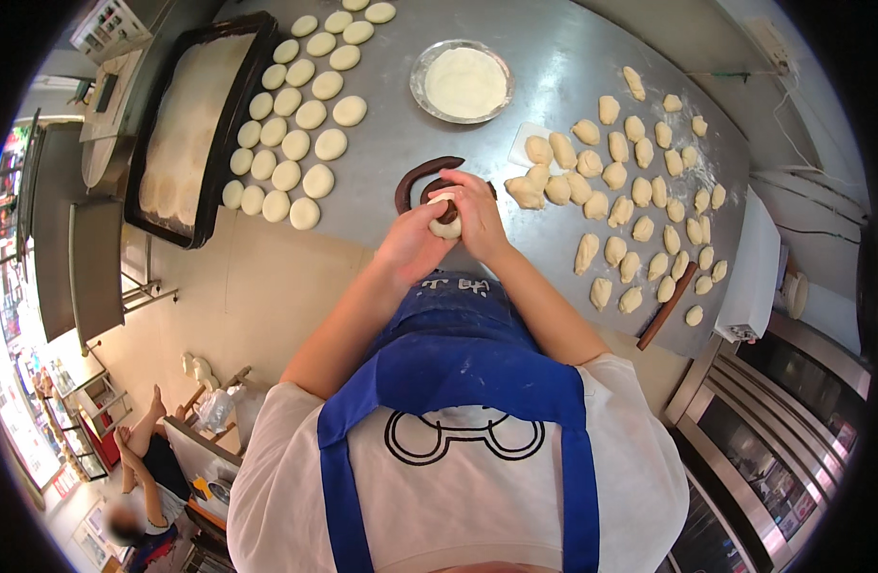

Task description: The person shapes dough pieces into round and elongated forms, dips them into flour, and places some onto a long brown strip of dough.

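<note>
Both hands meet over the near edge of a steel table [553, 86]. My left hand [412, 244] cups a pale dough ball [446, 226] from the left. My right hand [472, 212] closes over the same ball from above. Just beyond the fingers lies a dark brown curved strip of paste [422, 175] on the table. To the right lie several rough, unshaped dough pieces [639, 201]. At the far left sit several smooth round dough balls [296, 124] in rows.
A round metal bowl of white flour [463, 81] stands at the back. A black baking tray [192, 124] lies at the table's left end. A brown-handled tool [666, 307] rests at the right edge beside a white box [754, 277]. A person sits far below left [143, 468].
</note>
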Tool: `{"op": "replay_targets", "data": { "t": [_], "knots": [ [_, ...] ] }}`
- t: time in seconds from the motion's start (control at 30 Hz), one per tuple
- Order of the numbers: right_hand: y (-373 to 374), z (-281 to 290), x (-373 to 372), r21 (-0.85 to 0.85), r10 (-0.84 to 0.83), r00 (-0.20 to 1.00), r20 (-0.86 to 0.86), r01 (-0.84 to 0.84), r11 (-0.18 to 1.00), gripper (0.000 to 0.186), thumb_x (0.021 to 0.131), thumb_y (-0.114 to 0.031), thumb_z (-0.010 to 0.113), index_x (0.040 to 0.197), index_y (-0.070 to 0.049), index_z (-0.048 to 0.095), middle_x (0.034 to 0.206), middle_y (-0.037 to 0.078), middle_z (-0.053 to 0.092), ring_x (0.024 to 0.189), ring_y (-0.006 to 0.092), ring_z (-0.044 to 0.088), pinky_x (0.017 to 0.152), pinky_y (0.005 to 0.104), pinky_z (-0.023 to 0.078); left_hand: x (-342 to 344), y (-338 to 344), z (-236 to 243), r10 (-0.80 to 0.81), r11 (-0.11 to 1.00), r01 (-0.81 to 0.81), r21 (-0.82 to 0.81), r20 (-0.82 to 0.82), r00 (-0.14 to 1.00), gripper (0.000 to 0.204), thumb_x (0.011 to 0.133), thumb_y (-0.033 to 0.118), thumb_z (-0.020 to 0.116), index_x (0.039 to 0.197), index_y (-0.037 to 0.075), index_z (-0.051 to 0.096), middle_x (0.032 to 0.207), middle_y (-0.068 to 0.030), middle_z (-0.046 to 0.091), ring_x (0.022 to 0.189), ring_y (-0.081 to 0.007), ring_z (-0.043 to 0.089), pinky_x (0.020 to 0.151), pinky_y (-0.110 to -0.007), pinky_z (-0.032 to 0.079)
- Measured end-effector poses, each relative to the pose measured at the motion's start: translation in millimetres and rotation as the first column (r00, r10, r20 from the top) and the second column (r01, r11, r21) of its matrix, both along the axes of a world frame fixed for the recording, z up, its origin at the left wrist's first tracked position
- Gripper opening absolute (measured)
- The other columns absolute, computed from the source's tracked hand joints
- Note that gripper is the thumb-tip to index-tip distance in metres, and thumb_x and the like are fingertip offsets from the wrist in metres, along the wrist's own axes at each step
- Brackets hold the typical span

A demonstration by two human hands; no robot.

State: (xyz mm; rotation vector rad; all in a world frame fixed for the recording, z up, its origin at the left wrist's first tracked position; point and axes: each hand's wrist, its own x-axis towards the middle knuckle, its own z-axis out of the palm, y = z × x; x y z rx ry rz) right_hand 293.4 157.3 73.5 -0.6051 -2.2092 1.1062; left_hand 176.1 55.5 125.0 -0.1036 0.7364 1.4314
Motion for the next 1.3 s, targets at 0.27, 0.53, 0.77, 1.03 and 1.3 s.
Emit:
{"op": "replay_targets", "data": {
  "t": [0.27, 0.53, 0.77, 1.03, 1.3],
  "knots": [
    [-13, 45, -12, 0.124, -0.077, 0.995, -0.058, 0.083, 0.989, 0.030, 0.092, -0.015, 0.045, 0.095, -0.005, 0.072, 0.111, 0.013, 0.070, 0.117, 0.0322, 0.056, 0.104, 0.0433, 0.040, 16, 7, 21, -0.035, 0.999, 0.025, -0.042, -0.278, 0.960, 0.036, 0.103, 0.014, 0.042, 0.137, 0.003, 0.044, 0.138, -0.0107, 0.049, 0.129, -0.0212, 0.048, 0.108, -0.040, 0.041],
    [-17, 55, -36, -0.433, -0.414, 0.851, -0.324, 0.256, 0.864, 0.022, 0.089, -0.009, 0.048, 0.098, -0.004, 0.068, 0.112, 0.019, 0.066, 0.099, 0.0301, 0.064, 0.090, 0.0368, 0.049, 31, 18, 26, 0.171, 0.983, -0.112, 0.148, -0.481, 0.860, 0.038, 0.107, 0.022, 0.036, 0.141, 0.005, 0.039, 0.131, -0.0077, 0.051, 0.120, -0.0174, 0.050, 0.102, -0.032, 0.043],
    [8, 74, -21, -0.037, -0.028, 0.983, -0.179, 0.022, 0.999, 0.029, 0.090, -0.017, 0.051, 0.108, -0.006, 0.071, 0.125, 0.015, 0.065, 0.125, 0.0349, 0.053, 0.105, 0.0443, 0.038, 32, 20, 38, 0.222, 0.973, -0.184, 0.141, -0.339, 0.914, 0.038, 0.105, 0.019, 0.031, 0.140, 0.006, 0.038, 0.137, -0.0102, 0.048, 0.128, -0.0217, 0.049, 0.107, -0.037, 0.042],
    [-9, 53, -19, 0.115, -0.081, 0.985, -0.150, 0.099, 0.988, 0.017, 0.089, -0.018, 0.054, 0.076, -0.011, 0.064, 0.095, 0.008, 0.069, 0.111, 0.0256, 0.061, 0.104, 0.0505, 0.033, 25, 18, 67, 0.142, 0.989, -0.130, 0.077, -0.179, 0.974, 0.051, 0.105, 0.042, 0.027, 0.138, 0.006, 0.040, 0.139, -0.0100, 0.047, 0.132, -0.0226, 0.045, 0.111, -0.037, 0.037],
    [0, 32, -29, -0.086, -0.144, 0.982, -0.121, 0.135, 0.987, 0.033, 0.094, -0.024, 0.049, 0.066, -0.007, 0.055, 0.066, 0.012, 0.062, 0.063, 0.0290, 0.059, 0.076, 0.0368, 0.051, 40, 19, 58, 0.194, 0.972, -0.227, -0.063, -0.340, 0.920, 0.053, 0.109, 0.036, 0.024, 0.153, 0.006, 0.018, 0.145, -0.0086, 0.043, 0.137, -0.0218, 0.040, 0.115, -0.038, 0.031]
  ]
}}
